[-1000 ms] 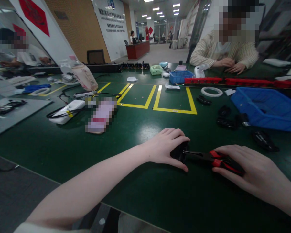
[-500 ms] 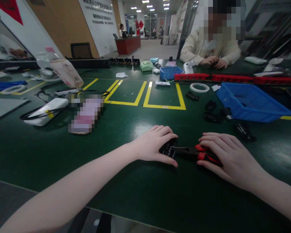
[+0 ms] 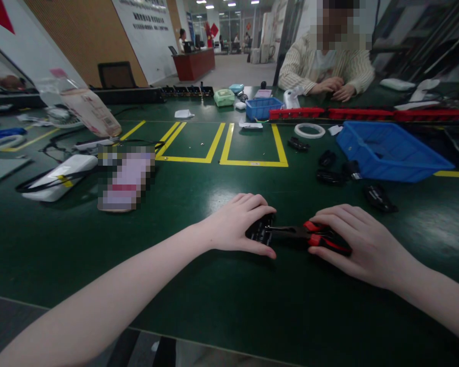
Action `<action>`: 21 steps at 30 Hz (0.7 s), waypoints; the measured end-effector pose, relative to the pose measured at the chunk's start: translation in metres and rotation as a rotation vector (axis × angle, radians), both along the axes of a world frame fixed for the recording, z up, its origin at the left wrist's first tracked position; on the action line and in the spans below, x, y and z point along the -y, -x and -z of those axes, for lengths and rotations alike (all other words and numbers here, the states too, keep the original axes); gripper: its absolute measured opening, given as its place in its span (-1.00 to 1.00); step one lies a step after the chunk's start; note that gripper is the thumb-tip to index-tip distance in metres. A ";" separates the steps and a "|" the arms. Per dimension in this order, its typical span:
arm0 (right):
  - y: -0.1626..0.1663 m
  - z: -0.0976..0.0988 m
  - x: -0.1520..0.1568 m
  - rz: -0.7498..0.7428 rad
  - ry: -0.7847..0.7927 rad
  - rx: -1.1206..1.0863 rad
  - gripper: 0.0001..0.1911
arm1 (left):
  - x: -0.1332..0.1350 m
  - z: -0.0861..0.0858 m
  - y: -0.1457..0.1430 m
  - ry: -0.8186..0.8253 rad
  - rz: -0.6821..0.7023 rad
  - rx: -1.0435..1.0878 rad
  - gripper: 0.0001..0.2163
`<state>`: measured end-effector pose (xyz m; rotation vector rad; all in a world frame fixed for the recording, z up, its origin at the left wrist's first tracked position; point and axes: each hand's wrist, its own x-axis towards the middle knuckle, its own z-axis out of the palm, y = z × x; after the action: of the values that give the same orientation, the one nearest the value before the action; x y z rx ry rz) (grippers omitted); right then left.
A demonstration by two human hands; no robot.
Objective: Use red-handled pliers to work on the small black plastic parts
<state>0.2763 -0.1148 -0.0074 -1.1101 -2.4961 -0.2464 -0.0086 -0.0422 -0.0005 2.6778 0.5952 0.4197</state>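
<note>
On the green table, my left hand [image 3: 241, 223] is closed around a small black part [image 3: 260, 230], holding it between thumb and fingers. White marks or small pins show on the part, but its kind I cannot make out. Long-nose pliers [image 3: 290, 233] with red and black handles lie in my right hand [image 3: 361, 244], which is wrapped round the grips. The pliers' tips point left and touch the right side of the black part. How far their jaws are apart is hard to tell.
Several black pieces [image 3: 379, 198] lie right of centre beside a blue bin [image 3: 396, 165]. A phone [image 3: 128, 178], a white device with a cord [image 3: 63, 177] and a tilted bottle [image 3: 90, 109] are at left. Yellow tape [image 3: 254, 163] marks the table. A person [image 3: 325, 66] sits opposite.
The view has shifted slightly, so most things appear a little further left and higher. Both hands keep their hold, with the pliers' tips still at the black part.
</note>
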 end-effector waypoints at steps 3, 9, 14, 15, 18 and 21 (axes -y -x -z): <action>-0.001 -0.002 0.001 -0.012 0.009 -0.010 -0.66 | 0.000 0.000 0.000 -0.006 0.003 0.013 -0.24; -0.002 -0.005 0.000 -0.020 0.009 -0.009 -0.65 | 0.001 0.001 0.001 -0.012 0.006 0.016 -0.25; -0.003 -0.005 0.001 -0.017 0.014 -0.011 -0.67 | 0.001 0.001 0.001 -0.023 0.015 0.008 -0.24; -0.003 -0.005 0.001 -0.019 0.014 -0.012 -0.67 | 0.001 0.000 0.002 -0.024 0.015 0.006 -0.24; -0.003 -0.004 0.000 -0.019 0.022 -0.014 -0.67 | 0.001 0.000 0.002 -0.024 0.016 0.003 -0.24; -0.002 -0.004 0.000 -0.016 0.030 -0.017 -0.67 | 0.000 0.000 0.001 -0.025 0.019 -0.001 -0.23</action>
<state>0.2783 -0.1146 -0.0037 -1.0988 -2.5006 -0.1949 -0.0100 -0.0426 -0.0007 2.7050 0.5683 0.4228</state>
